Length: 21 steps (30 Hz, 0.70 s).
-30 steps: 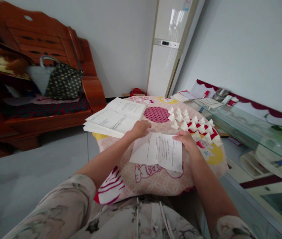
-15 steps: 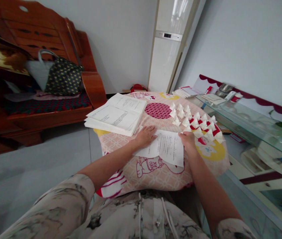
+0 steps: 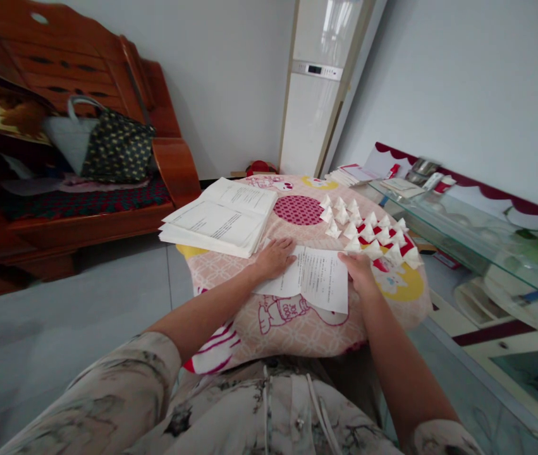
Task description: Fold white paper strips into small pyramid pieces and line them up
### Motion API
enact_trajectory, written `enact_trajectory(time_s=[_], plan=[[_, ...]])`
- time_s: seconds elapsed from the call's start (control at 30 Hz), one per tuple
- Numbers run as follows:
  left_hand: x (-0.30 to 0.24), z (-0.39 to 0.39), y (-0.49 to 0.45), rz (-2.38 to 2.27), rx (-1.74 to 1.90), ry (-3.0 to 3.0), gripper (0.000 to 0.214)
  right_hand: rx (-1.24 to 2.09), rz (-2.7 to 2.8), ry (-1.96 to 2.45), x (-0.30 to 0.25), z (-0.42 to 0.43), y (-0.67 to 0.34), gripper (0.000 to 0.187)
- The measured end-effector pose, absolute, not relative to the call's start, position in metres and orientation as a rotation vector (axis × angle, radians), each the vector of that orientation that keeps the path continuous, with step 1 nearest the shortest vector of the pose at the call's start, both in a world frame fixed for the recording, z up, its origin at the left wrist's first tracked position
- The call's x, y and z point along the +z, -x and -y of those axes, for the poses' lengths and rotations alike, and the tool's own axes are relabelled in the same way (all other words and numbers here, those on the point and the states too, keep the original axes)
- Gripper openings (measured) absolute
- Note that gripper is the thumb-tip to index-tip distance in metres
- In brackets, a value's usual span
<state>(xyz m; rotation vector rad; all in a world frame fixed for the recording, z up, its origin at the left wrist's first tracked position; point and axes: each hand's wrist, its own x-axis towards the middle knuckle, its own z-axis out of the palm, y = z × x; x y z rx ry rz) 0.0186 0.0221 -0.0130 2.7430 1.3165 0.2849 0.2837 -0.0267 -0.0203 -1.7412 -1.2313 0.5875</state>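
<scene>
A printed sheet of paper with a crease down its middle lies before me on the cloth-covered table. My left hand rests flat on its left half, fingers stretched out. At the sheet's upper right corner, my right hand pinches the edge between thumb and fingers. The right half of the page lifts a little off the cloth. Beyond my left hand lies a thick stack of printed sheets. Several small folded paper shapes with pointed tops stand in rows beyond my right hand.
On the right runs a glass-topped cabinet holding a metal bowl and papers. A wooden bench with a dark patterned bag stands at the left. A tall white air conditioner is in the far corner.
The view has shifted slightly. Both hands keep their places on the sheet, and the paper shapes stand as before.
</scene>
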Motion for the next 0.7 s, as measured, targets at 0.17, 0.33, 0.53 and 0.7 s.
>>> enact_trajectory(time_s=[0.17,0.33,0.53,0.7], plan=[[-0.015,-0.023,-0.018,-1.309,0.287,-2.743,0.055,0.734,1.089,1.736,-0.021,0.042,-0.279,0.022],[-0.015,-0.024,-0.018,-1.303,0.289,-2.747,0.056,0.771,1.020,1.711,-0.019,0.046,-0.280,0.025],[-0.016,-0.024,-0.017,-1.295,0.328,-2.746,0.054,0.967,0.991,1.678,-0.009,0.061,-0.277,0.034],[-0.016,-0.025,-0.017,-1.299,0.353,-2.748,0.054,1.060,0.997,1.603,-0.009,0.070,-0.280,0.036]])
